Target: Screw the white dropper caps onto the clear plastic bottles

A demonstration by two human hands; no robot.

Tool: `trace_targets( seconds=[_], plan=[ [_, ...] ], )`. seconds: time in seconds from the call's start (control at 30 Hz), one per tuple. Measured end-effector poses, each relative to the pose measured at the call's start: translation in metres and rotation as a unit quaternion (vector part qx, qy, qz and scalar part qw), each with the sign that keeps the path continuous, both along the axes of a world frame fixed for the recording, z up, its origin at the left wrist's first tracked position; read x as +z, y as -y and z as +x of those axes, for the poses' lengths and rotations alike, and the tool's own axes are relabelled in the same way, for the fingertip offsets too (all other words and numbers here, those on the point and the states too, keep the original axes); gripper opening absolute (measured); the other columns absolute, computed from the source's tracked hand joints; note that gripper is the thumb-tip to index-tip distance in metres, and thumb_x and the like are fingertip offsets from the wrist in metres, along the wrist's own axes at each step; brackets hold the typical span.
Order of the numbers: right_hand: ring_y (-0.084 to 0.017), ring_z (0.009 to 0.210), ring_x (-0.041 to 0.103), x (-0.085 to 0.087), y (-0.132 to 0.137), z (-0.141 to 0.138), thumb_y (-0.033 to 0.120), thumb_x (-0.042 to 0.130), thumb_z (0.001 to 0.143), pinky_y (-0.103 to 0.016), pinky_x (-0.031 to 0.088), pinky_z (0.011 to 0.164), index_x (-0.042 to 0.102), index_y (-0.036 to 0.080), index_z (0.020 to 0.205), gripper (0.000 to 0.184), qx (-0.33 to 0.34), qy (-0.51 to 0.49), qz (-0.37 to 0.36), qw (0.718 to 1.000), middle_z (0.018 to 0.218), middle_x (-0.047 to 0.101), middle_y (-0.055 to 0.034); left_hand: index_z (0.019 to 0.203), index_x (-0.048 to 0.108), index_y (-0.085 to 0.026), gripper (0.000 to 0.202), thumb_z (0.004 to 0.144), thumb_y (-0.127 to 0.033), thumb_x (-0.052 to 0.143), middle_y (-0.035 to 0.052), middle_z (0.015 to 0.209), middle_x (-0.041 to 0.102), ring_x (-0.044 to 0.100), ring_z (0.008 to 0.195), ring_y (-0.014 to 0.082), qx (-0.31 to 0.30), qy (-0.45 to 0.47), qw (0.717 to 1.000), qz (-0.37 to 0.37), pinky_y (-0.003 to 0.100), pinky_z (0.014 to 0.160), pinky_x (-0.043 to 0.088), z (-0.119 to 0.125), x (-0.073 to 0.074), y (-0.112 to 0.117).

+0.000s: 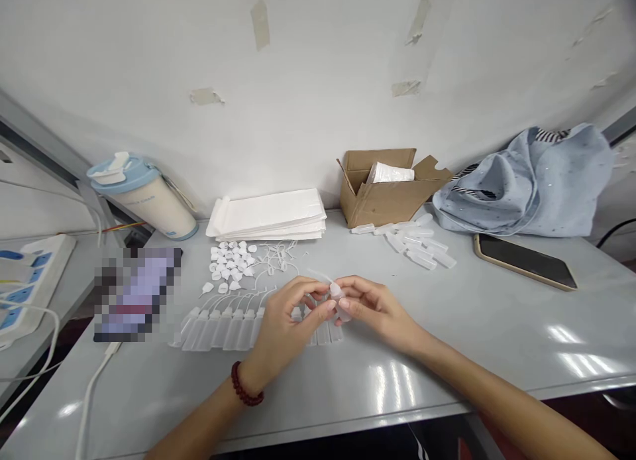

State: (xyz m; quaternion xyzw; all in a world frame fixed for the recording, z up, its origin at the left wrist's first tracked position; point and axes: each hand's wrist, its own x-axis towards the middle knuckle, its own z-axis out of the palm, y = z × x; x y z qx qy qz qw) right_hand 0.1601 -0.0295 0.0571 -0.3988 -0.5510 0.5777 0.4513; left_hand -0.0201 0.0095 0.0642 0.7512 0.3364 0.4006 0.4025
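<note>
Between both hands, above the desk, is a small translucent plastic bottle (342,310) with a white cap and a thin strap sticking up to the left. My left hand (297,314) is closed on it from the left, fingertips at the cap. From the right, my right hand (370,307) grips the bottle's body with thumb and fingers. A row of similar bottles (223,329) with upright straps lies below and behind my left hand, partly hidden by it. Loose white caps (231,261) are heaped behind the row, beside a tangle of thin white straps (275,256).
More translucent bottles (417,241) lie before an open cardboard box (382,205). White envelopes (268,215) are stacked near the wall, by a tumbler (154,201). A phone (527,261) and blue cloth bag (541,188) are right; a cabled, pixelated phone (139,294) is left.
</note>
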Motion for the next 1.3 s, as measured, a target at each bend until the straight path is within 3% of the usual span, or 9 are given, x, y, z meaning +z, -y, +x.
trace_targets(
  seconds=[0.13,0.3,0.5,0.7,0.87,1.13,1.3],
  plan=[
    [-0.015,0.077,0.065,0.002,-0.003,0.002,0.038,0.059,0.088,-0.031,0.050,0.077,0.062,0.017,0.106,0.028,0.021,-0.100,-0.074,0.992,0.092,0.070,-0.0068,0.102,0.062,-0.020,0.021,0.081,-0.015,0.065,0.0045,0.096,0.063,0.062,0.080,0.0154,0.024,-0.029,0.990,0.137,0.029,0.069,0.053,0.001,-0.001,0.003],
    [-0.019,0.087,0.067,0.000,-0.004,0.002,0.037,0.063,0.086,-0.034,0.051,0.079,0.061,0.017,0.104,0.027,0.036,-0.144,-0.105,0.983,0.095,0.070,-0.0090,0.119,0.054,-0.020,0.037,0.083,-0.022,0.065,0.0105,0.111,0.061,0.057,0.104,0.0247,0.011,-0.069,0.964,0.258,0.042,0.088,0.052,0.002,-0.005,0.003],
    [-0.018,0.075,0.069,0.001,-0.004,-0.001,0.033,0.075,0.074,-0.030,0.051,0.067,0.057,0.017,0.084,0.026,-0.047,-0.131,-0.119,0.983,0.079,0.070,-0.0028,0.123,0.050,-0.017,0.042,0.084,-0.018,0.065,0.0116,0.111,0.064,0.056,0.106,0.0250,-0.027,-0.104,0.935,0.339,0.042,0.089,0.053,0.000,-0.010,0.001],
    [-0.016,0.066,0.069,-0.003,-0.003,-0.003,0.029,0.081,0.066,-0.026,0.050,0.058,0.050,0.019,0.079,0.035,-0.086,-0.099,-0.129,0.983,0.071,0.067,0.0021,0.122,0.048,-0.013,0.048,0.082,-0.025,0.070,0.0120,0.107,0.064,0.055,0.105,0.0242,-0.034,-0.109,0.942,0.316,0.041,0.089,0.052,0.000,-0.012,0.001],
    [-0.013,0.061,0.066,-0.006,-0.001,-0.005,0.026,0.082,0.064,-0.022,0.048,0.053,0.048,0.020,0.080,0.038,-0.094,-0.088,-0.115,0.985,0.074,0.066,0.0029,0.125,0.047,-0.016,0.047,0.084,-0.027,0.067,0.0117,0.105,0.063,0.057,0.101,0.0248,-0.039,-0.115,0.943,0.310,0.043,0.085,0.053,0.001,-0.014,0.002],
    [-0.017,0.072,0.068,0.004,0.001,-0.004,0.033,0.074,0.074,-0.032,0.054,0.070,0.059,0.019,0.104,0.036,-0.072,-0.087,-0.098,0.989,0.078,0.069,-0.0004,0.105,0.057,-0.020,0.021,0.085,-0.015,0.063,0.0079,0.100,0.062,0.056,0.096,0.0218,-0.026,-0.087,0.952,0.291,0.038,0.080,0.053,0.002,-0.013,0.001],
    [-0.017,0.074,0.067,0.005,0.004,-0.004,0.030,0.077,0.070,-0.031,0.054,0.070,0.067,0.019,0.101,0.035,-0.104,-0.045,-0.092,0.989,0.078,0.070,-0.0011,0.122,0.049,-0.015,0.043,0.083,-0.019,0.067,0.0118,0.108,0.058,0.054,0.104,0.0241,-0.010,-0.105,0.947,0.302,0.040,0.087,0.052,0.002,-0.014,0.003]
  ],
)
